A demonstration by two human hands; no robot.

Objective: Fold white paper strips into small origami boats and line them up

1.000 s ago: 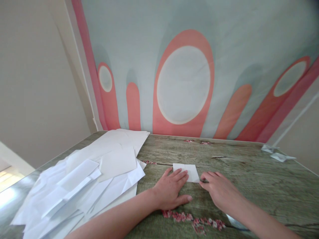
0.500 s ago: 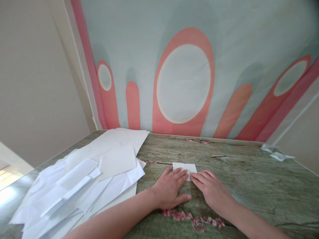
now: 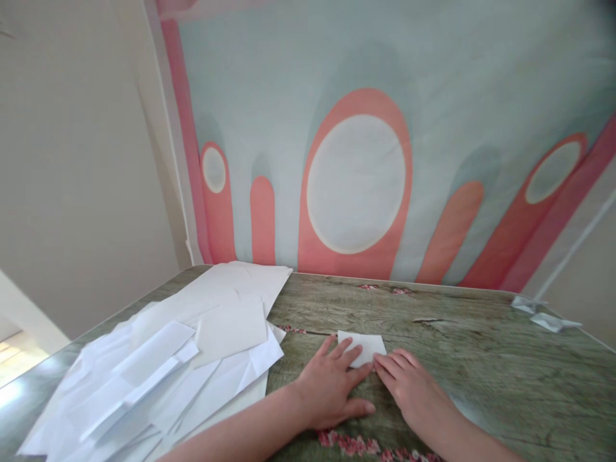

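A small white piece of folded paper lies on the wood-patterned tabletop in front of me. My left hand rests flat with its fingers spread, several fingertips pressing on the paper's left and lower part. At the lower right corner of the paper, my right hand has its fingers held together against the edge. Its thumb is mostly hidden beneath the fingers.
On the left, a wide loose heap of white paper sheets covers the table. Two small folded paper pieces sit near the far right edge. A wall with a pink and grey-green pattern rises behind.
The view has tilted up slightly, so everything sits lower. My left fingers are spread wider on the paper, while my right hand stays at its corner.
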